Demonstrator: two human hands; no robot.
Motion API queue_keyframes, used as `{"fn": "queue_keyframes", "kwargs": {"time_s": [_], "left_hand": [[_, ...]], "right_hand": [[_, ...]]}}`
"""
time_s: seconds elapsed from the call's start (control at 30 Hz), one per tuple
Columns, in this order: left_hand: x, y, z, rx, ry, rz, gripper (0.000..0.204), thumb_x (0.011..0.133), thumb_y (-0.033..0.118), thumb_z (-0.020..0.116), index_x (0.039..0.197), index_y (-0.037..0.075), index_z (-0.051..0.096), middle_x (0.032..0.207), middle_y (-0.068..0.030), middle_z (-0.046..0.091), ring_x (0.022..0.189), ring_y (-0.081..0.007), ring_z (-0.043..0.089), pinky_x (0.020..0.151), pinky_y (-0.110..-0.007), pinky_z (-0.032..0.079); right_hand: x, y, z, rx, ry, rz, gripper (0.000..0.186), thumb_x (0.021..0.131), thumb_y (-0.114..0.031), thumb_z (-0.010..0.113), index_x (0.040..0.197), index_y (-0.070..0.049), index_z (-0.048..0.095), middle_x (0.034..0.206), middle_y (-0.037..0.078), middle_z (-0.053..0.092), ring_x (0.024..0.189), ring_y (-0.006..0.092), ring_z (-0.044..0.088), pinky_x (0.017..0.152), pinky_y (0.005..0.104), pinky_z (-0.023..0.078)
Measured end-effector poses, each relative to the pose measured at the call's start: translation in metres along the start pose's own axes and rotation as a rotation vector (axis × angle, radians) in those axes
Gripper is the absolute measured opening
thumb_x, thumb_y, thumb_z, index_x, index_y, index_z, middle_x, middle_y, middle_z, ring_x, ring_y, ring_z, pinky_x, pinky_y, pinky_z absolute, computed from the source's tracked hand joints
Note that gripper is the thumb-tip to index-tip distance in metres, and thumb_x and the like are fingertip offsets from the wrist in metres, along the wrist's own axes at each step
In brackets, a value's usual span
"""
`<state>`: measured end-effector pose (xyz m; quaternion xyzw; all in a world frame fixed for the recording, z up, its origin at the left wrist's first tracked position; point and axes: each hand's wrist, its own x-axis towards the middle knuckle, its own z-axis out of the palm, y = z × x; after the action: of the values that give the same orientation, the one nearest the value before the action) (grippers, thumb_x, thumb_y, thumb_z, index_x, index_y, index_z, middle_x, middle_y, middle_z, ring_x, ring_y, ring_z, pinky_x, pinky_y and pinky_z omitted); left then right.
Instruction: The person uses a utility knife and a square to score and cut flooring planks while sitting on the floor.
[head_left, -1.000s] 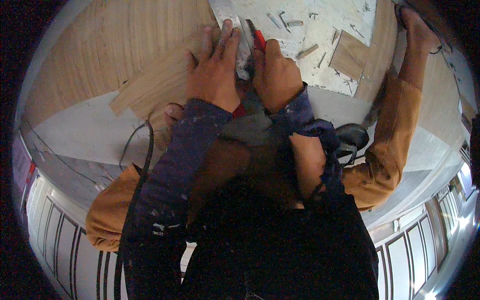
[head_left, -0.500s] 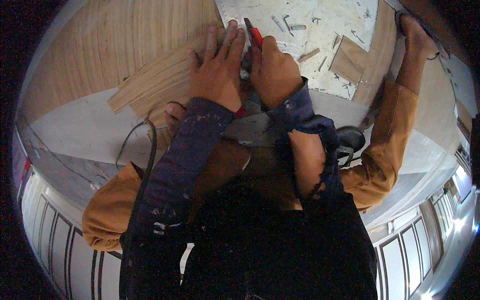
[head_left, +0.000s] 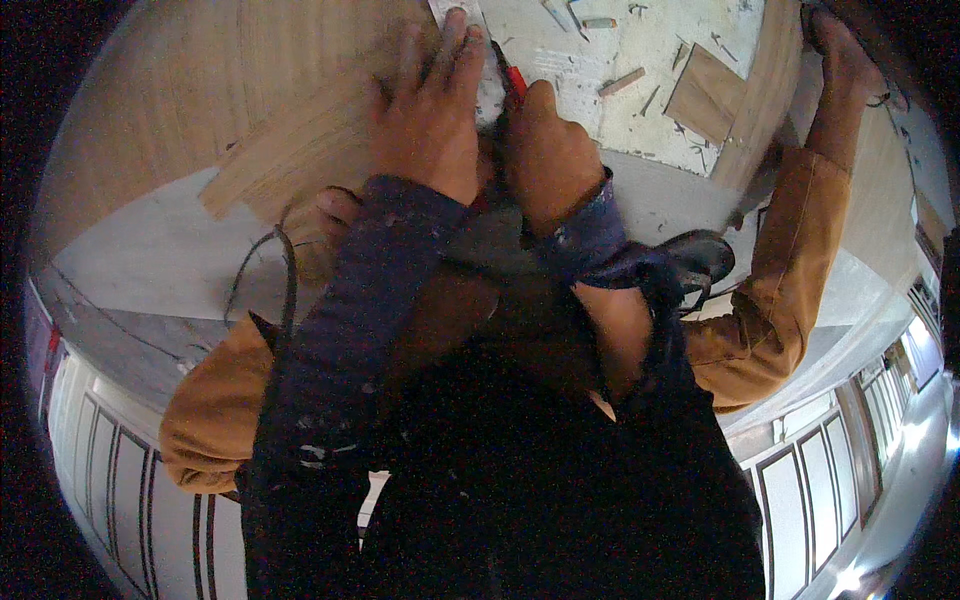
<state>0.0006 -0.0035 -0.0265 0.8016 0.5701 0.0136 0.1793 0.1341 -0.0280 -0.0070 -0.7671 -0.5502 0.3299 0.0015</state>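
My left hand lies with its fingers stretched out and slightly spread over a pale metal straightedge and the left edge of a light wood-grain plank. Just right of it my right hand grips a red utility knife, its dark blade pointing up along the straightedge over a scuffed white board. The fingertips of my right hand and the knife's rear end are hidden. Both forearms are in dark, paint-spotted sleeves.
A square wood offcut and several small scraps lie on the white board. A larger wood-grain sheet lies at left. My bare right foot is at upper right. A black cable loops by my left forearm. A black object sits right of my right forearm.
The whole view has shifted, so hands and boards sit higher in the picture. My grip on the knife and my left hand's place by the straightedge look nearly the same.
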Motion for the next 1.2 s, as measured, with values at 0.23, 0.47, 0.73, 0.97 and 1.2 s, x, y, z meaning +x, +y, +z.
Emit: {"fn": "queue_keyframes", "kwargs": {"time_s": [0.23,0.47,0.73,0.97,1.2], "left_hand": [[0.002,0.007,-0.017,0.072,-0.03,0.028,0.1,0.07,0.015,0.082,0.156,0.019,0.031,0.165,-0.0069,0.031,0.148,-0.0403,0.031,0.115,-0.061,0.034],[0.004,0.009,-0.011,0.078,-0.066,0.015,0.111,0.064,0.019,0.089,0.157,0.017,0.029,0.166,-0.0073,0.028,0.15,-0.0387,0.029,0.114,-0.063,0.034],[0.005,0.012,-0.019,0.049,-0.102,-0.011,0.105,0.068,0.026,0.088,0.156,0.014,0.03,0.166,-0.0064,0.027,0.148,-0.0382,0.031,0.112,-0.063,0.035],[0.005,0.014,-0.015,0.056,-0.159,-0.024,0.106,0.069,0.033,0.087,0.156,0.015,0.03,0.168,-0.0021,0.021,0.152,-0.0361,0.024,0.112,-0.066,0.033],[0.003,0.011,-0.012,0.052,-0.12,-0.035,0.1,0.075,0.03,0.081,0.159,0.019,0.027,0.169,0.001,0.019,0.153,-0.0351,0.022,0.115,-0.067,0.03]], "right_hand": [[-0.021,0.02,0.008,0.093,0.035,-0.126,0.021,0.098,-0.025,0.056,0.104,-0.008,0.044,0.065,0.025,0.065,0.064,0.0466,0.067,0.053,0.0581,0.052],[-0.038,0.041,0.027,0.003,0.018,-0.135,0.02,0.098,-0.017,0.052,0.112,-0.003,0.05,0.065,0.02,0.066,0.059,0.0401,0.069,0.048,0.052,0.054],[-0.072,0.063,0.025,0.119,0.0,-0.103,0.024,0.098,-0.023,0.06,0.102,-0.005,0.046,0.063,0.024,0.063,0.059,0.0476,0.063,0.05,0.0582,0.049],[-0.001,0.036,-0.011,0.118,0.128,-0.161,0.023,0.098,-0.022,0.058,0.102,-0.002,0.048,0.068,0.028,0.064,0.065,0.0494,0.065,0.054,0.0588,0.05],[0.037,0.004,-0.002,0.092,0.223,-0.256,0.025,0.097,-0.025,0.059,0.1,-0.003,0.048,0.068,0.026,0.066,0.065,0.0472,0.067,0.056,0.056,0.053]]}}
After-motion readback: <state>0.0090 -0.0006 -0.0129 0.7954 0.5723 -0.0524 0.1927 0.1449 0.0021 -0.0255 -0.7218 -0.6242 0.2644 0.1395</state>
